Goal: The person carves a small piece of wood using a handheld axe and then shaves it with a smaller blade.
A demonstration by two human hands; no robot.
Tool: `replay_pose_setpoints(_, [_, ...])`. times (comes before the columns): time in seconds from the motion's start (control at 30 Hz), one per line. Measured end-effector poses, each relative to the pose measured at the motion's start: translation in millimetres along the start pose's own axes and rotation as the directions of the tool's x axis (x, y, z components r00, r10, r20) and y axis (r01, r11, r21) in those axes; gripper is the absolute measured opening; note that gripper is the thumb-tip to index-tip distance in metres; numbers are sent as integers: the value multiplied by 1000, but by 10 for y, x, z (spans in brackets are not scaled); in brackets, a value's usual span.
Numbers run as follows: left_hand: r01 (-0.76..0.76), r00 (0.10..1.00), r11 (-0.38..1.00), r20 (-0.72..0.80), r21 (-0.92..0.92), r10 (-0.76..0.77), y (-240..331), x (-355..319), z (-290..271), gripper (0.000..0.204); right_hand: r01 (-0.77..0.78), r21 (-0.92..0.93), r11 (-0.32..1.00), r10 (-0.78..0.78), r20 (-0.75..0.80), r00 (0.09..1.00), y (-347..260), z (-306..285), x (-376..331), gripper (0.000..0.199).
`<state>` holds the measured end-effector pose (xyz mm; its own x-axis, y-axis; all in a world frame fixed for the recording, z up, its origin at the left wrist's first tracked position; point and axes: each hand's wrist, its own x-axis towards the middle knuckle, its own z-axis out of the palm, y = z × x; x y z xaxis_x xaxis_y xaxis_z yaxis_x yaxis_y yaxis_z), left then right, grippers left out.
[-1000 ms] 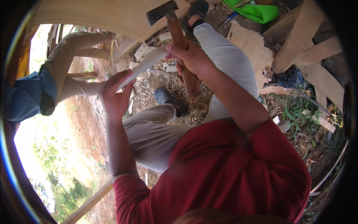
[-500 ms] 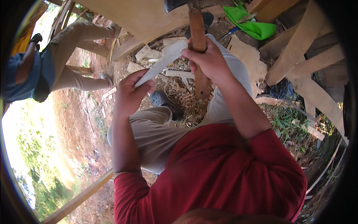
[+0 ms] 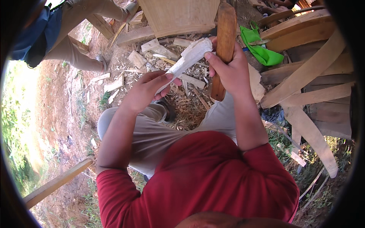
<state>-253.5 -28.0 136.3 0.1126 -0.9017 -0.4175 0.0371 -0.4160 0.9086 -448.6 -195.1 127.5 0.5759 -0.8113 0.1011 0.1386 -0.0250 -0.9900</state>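
Note:
My left hand (image 3: 146, 88) pinches the narrow lower end of a pale whitish strip (image 3: 189, 57) between thumb and fingers. The strip slants up to the right and widens into a rough, folded-looking end; its material is unclear. My right hand (image 3: 232, 70) is wrapped round a long, squared brown wooden bar (image 3: 226, 28), which stands nearly upright in the view above my right thigh. My right thumb reaches the strip's broad end, and some of my right fingers are hidden behind the bar.
Wood offcuts (image 3: 159, 49) and shavings litter the ground. A wide board (image 3: 180, 17) lies ahead. Curved planks (image 3: 304, 72) and a bright green bag (image 3: 262, 47) are on the right. Another person's legs (image 3: 72, 57) are at the far left; a wooden pole (image 3: 57, 182) is lower left.
The view has shifted, bringing more of the right-hand planks in. Both hands keep their holds. The strip's broad end now shows a rough, folded face, and the bar appears higher and farther right.

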Motion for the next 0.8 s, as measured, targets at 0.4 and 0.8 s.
replay_pose_setpoints(0.4, [-381, 854, 924, -372, 28, 364, -180, 73, 63, 20, -64, -43, 997, 63, -38, 997, 2, 70, -1, 32])
replay_pose_setpoints(0.8, [-388, 773, 881, -426, 271, 471, -98, 137, 96, 16, -43, 73, 996, 49, -94, 994, 118, 57, -22, 34])
